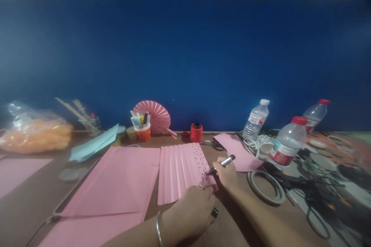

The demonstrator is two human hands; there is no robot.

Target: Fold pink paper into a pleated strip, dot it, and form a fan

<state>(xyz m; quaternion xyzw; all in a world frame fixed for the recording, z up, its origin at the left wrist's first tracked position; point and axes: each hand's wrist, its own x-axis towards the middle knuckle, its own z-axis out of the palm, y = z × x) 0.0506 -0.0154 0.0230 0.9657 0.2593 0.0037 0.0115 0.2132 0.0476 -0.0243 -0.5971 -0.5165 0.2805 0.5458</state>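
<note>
Pink pleated paper (pixel 175 173) lies on the table in front of me, with rows of black dots along its right side. My right hand (pixel 227 175) is closed round a silver and black marker (pixel 226 161), its tip down at the dotted strip. My left hand (pixel 191 210), with a ring and a silver bangle, rests at the lower edge of the pleated paper. Its fingers are curled, and a black marker cap (pixel 215 212) sticks out from them. Their tips are partly hidden.
Pink sheets (pixel 116 181) lie left of the pleated paper. Behind stand a cup of markers (pixel 143 133), a dotted pink paper fan (pixel 156 115) and red thread (pixel 196 133). At right are scissors (pixel 214 145), bottles (pixel 286 142), a tape roll (pixel 266 188) and tangled cables.
</note>
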